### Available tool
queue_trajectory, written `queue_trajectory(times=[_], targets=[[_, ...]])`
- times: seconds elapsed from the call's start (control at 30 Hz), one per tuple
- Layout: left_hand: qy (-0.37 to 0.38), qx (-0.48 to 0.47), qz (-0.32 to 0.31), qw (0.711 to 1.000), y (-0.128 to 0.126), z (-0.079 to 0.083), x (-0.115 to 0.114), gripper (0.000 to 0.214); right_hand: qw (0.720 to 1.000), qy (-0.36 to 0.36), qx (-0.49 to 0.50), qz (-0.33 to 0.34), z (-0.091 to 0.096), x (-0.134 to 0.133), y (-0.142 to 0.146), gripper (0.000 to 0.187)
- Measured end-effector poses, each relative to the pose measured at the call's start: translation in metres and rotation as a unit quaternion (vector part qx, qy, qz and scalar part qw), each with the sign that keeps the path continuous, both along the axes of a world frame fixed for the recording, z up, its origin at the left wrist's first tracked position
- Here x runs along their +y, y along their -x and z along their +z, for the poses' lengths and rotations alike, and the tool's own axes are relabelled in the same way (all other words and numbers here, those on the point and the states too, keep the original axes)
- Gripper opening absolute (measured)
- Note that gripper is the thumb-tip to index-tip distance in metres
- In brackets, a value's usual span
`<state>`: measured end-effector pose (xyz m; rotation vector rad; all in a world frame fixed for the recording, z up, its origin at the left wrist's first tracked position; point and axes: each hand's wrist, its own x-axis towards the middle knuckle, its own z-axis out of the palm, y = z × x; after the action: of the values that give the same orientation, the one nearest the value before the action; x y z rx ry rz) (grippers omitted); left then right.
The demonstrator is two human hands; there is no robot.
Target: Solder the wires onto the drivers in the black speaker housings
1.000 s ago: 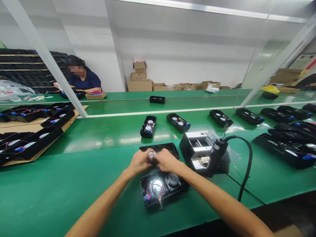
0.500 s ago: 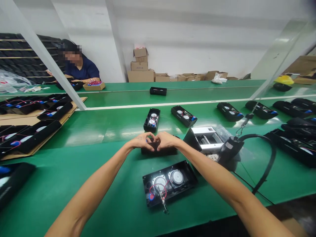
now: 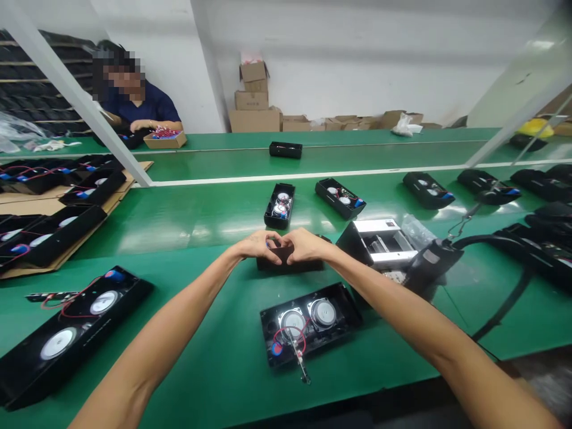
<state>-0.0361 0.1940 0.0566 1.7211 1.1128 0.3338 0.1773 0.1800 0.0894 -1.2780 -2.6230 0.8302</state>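
Note:
Both hands meet over a black speaker box [image 3: 297, 264] at mid-bench, its long side toward me. My left hand [image 3: 260, 246] has its thumb and fingers curled onto the box's left part. On the right part, my right hand [image 3: 306, 245] grips in the same way, the two thumbs close together. A bit of blue shows between the hands; the box's inside is mostly hidden. Nearer to me lies an open speaker case [image 3: 310, 325] with two round drivers, red wires, a blue-and-red connector and a small circuit strip [image 3: 300, 357] hanging over its front edge.
Another open case [image 3: 75, 333] lies at front left. Several more stand along the green bench, including one upright-facing case [image 3: 280, 205] just behind my hands. To the right are a white-topped machine [image 3: 379, 238] and a black cabled tool [image 3: 429, 265]. A co-worker [image 3: 138, 104] sits at far left.
The front-left case has slid rightward, much further into view. My hands stay on the box with nearly the same hold. The camera view has tilted slightly down.

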Motion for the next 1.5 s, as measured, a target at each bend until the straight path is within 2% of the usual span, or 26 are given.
queue_trajectory(times=[0.17, 0.27, 0.47, 0.63, 0.73, 0.8, 0.87, 0.9, 0.93, 0.97, 1.0, 1.03, 1.07, 1.1, 1.13, 1.17, 1.23, 1.27, 1.4, 1.47, 1.5], targets=[[-0.003, -0.006, 0.005, 1.0, 0.0, -0.001, 0.004, 0.059, 1.0, 0.008, 0.008, -0.013, -0.001, 0.0, 0.006, 0.025], [-0.007, -0.003, 0.008, 1.0, 0.0, -0.001, 0.005, 0.058, 0.999, 0.02, 0.012, -0.048, -0.001, -0.001, 0.009, 0.026], [-0.008, 0.004, 0.006, 1.0, -0.001, -0.002, 0.007, 0.058, 0.993, 0.062, -0.024, -0.093, 0.002, 0.002, 0.014, 0.025], [-0.016, 0.016, -0.002, 1.0, -0.003, -0.003, 0.008, 0.054, 0.991, 0.051, -0.056, -0.107, 0.001, 0.004, 0.022, 0.025], [-0.049, 0.038, -0.004, 0.998, -0.006, -0.003, -0.002, 0.049, 0.994, 0.019, -0.058, -0.088, 0.005, -0.012, 0.023, 0.024], [-0.091, 0.064, 0.004, 0.994, -0.01, -0.003, -0.02, 0.045, 0.997, -0.015, -0.052, -0.063, 0.01, -0.037, 0.014, 0.023], [-0.14, 0.092, 0.014, 0.986, -0.014, -0.007, -0.043, 0.034, 0.995, -0.093, -0.004, -0.048, 0.013, -0.073, -0.007, 0.031], [-0.162, 0.103, 0.019, 0.981, -0.015, -0.011, -0.056, 0.026, 0.98, -0.181, 0.072, -0.048, 0.013, -0.093, -0.022, 0.036], [-0.186, 0.11, 0.021, 0.976, -0.015, -0.016, -0.069, 0.02, 0.944, -0.278, 0.16, -0.081, 0.011, -0.113, -0.04, 0.035], [-0.214, 0.116, 0.019, 0.97, -0.015, -0.022, -0.08, 0.018, 0.886, -0.373, 0.235, -0.145, 0.008, -0.131, -0.059, 0.03], [-0.254, 0.123, 0.012, 0.959, -0.014, -0.028, -0.088, 0.019, 0.805, -0.46, 0.287, -0.24, 0.004, -0.147, -0.079, 0.026], [-0.298, 0.13, 0.0, 0.946, -0.013, -0.035, -0.095, 0.021, 0.72, -0.514, 0.31, -0.348, -0.001, -0.16, -0.099, 0.03], [-0.346, 0.137, -0.014, 0.928, -0.012, -0.041, -0.099, 0.023, 0.668, -0.523, 0.301, -0.435, -0.007, -0.168, -0.117, 0.044], [-0.392, 0.141, -0.028, 0.909, -0.011, -0.047, -0.101, 0.024, 0.645, -0.505, 0.277, -0.502, -0.012, -0.172, -0.134, 0.056], [-0.432, 0.143, -0.041, 0.89, -0.01, -0.052, -0.101, 0.024, 0.647, -0.464, 0.25, -0.55, -0.018, -0.173, -0.147, 0.063], [-0.46, 0.142, -0.052, 0.875, -0.009, -0.056, -0.1, 0.023, 0.671, -0.406, 0.229, -0.577, -0.023, -0.171, -0.158, 0.064], [-0.499, 0.136, -0.064, 0.853, -0.009, -0.062, -0.096, 0.024, 0.712, -0.292, 0.238, -0.592, -0.034, -0.162, -0.169, 0.057], [-0.51, 0.135, -0.063, 0.847, -0.009, -0.063, -0.094, 0.024, 0.717, -0.253, 0.272, -0.59, -0.039, -0.158, -0.171, 0.052], [-0.51, 0.139, -0.046, 0.847, -0.009, -0.062, -0.089, 0.025, 0.704, -0.179, 0.441, -0.527, -0.05, -0.153, -0.168, 0.043], [-0.498, 0.139, -0.047, 0.855, -0.007, -0.061, -0.087, 0.024, 0.7, -0.151, 0.491, -0.496, -0.043, -0.157, -0.167, 0.037], [-0.493, 0.138, -0.046, 0.858, -0.006, -0.061, -0.086, 0.023, 0.687, -0.155, 0.515, -0.489, -0.037, -0.16, -0.168, 0.034]])
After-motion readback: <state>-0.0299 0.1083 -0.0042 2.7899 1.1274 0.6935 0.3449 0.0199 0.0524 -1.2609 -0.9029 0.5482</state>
